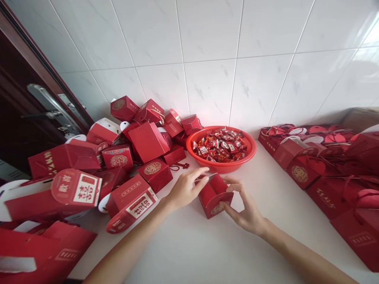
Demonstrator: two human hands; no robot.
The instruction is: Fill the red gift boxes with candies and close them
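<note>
A small red gift box [211, 197] with a gold round emblem on its end stands tilted on the white table, between my two hands. My left hand [188, 185] grips its upper left edge, thumb and fingers closed on a flap. On the other side, my right hand [244, 207] holds the box's right end, with the thumb low by the emblem and the fingers at the top edge. Just behind the box sits a red plastic basket [251, 152] heaped with wrapped candies [223, 146]. The inside of the box is largely hidden.
Many red boxes lie in a loose pile on the left [148, 142]. Rows of red boxes [328, 193] stand along the right. A tiled wall [210, 35] closes off the back, and a dark door with a metal handle [53, 104] is at the far left.
</note>
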